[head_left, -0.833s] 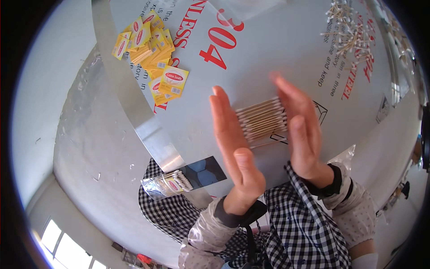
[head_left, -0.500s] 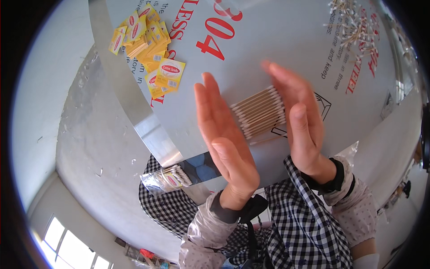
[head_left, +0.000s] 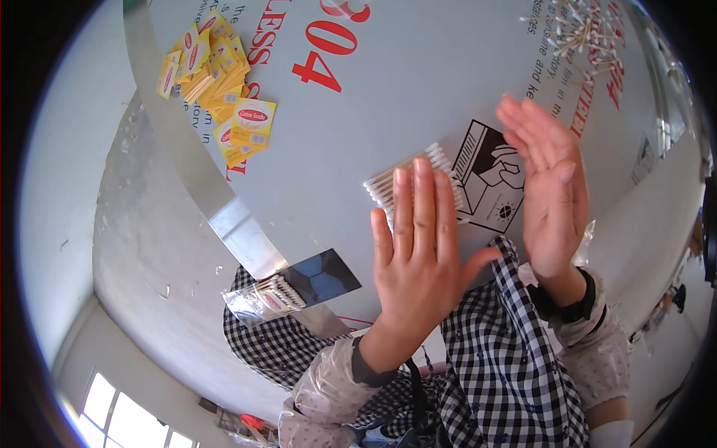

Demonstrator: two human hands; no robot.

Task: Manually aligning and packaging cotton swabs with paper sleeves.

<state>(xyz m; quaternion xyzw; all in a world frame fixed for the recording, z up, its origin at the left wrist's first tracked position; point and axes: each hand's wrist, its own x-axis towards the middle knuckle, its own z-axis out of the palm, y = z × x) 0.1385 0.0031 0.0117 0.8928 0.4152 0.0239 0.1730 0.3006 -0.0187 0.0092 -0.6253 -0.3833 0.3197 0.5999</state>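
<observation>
A row of cotton swabs (head_left: 383,187) with white tips lies side by side on the grey film-covered table. Over its near part my left hand (head_left: 422,257) is laid flat, palm down, fingers stretched out and covering much of the row. To the right, my right hand (head_left: 551,179) is held up on edge beside the row, fingers straight and thumb apart, holding nothing. Whether the left palm presses on the swabs or hovers just over them, I cannot tell.
Yellow printed cards (head_left: 216,75) form a loose pile at the far left. Scattered cotton swabs (head_left: 582,33) lie at the far right. By the near left table edge sits a clear packet of swabs (head_left: 272,295), next to a dark blue patterned card (head_left: 328,272).
My left hand has turned from standing on edge to palm down over the swab row. My right hand has moved right, away from the row. The view has shifted slightly.
</observation>
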